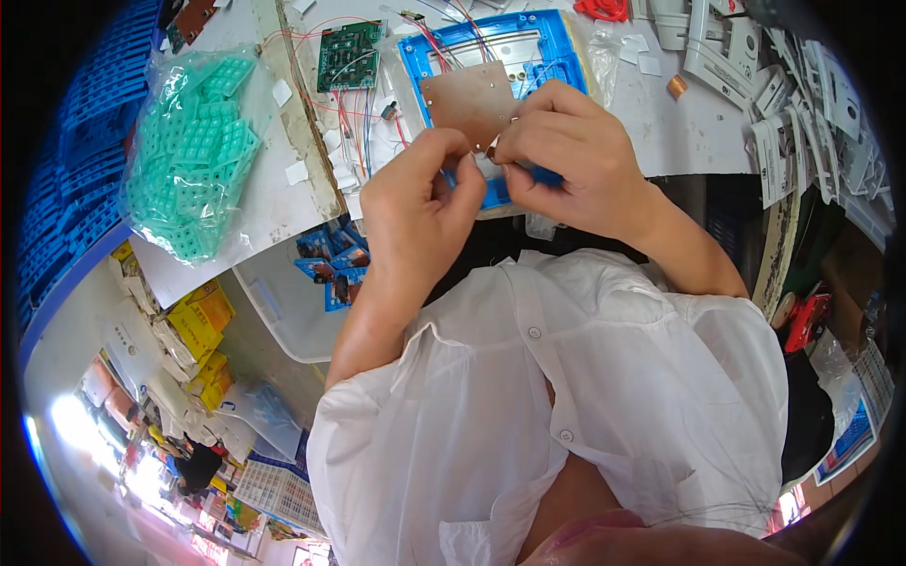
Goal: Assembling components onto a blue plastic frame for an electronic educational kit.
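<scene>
A thin brown circuit board is held up above a blue plastic frame on the workbench. My left hand pinches the board's lower edge with thumb and fingers. My right hand grips the same lower edge at the right, fingers curled around something small that stays hidden. Red, white and blue wires run from the frame toward a green circuit board lying to the left.
A clear bag of green keypad pieces lies at the left. White plastic parts are piled at the right. A grey tray with blue packets sits below the bench edge, and yellow boxes stand further left.
</scene>
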A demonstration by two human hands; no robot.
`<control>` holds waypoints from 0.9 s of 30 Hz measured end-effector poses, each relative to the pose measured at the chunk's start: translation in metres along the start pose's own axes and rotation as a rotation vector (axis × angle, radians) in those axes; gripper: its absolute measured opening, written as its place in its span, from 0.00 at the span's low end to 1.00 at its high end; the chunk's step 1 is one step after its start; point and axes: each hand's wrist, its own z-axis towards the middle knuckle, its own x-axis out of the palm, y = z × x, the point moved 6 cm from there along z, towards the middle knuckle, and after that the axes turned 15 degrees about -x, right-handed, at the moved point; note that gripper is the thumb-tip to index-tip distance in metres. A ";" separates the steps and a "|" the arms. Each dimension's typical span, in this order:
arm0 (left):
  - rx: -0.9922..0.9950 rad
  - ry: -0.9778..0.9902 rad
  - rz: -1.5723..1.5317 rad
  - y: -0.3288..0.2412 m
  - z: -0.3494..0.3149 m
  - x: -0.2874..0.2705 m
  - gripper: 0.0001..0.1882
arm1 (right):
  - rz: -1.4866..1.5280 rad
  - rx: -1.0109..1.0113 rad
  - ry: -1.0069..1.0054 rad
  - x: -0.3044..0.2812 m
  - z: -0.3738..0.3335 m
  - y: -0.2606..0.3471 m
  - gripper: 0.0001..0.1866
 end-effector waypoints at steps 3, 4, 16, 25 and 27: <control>-0.198 0.176 -0.154 0.004 0.004 0.000 0.04 | -0.006 -0.080 0.060 0.003 -0.001 0.003 0.11; -0.262 0.251 -0.244 0.007 0.007 0.002 0.04 | -0.010 -0.106 0.074 0.002 0.001 0.004 0.11; -0.513 0.809 -0.196 0.007 0.039 0.000 0.15 | -0.031 -0.338 0.253 0.005 -0.004 0.007 0.14; -0.458 0.719 -0.122 0.003 0.028 0.004 0.15 | 0.013 -0.285 0.274 0.001 -0.017 0.005 0.19; -0.467 0.720 -0.123 0.002 0.028 0.004 0.15 | 0.019 -0.282 0.268 -0.001 -0.017 0.006 0.20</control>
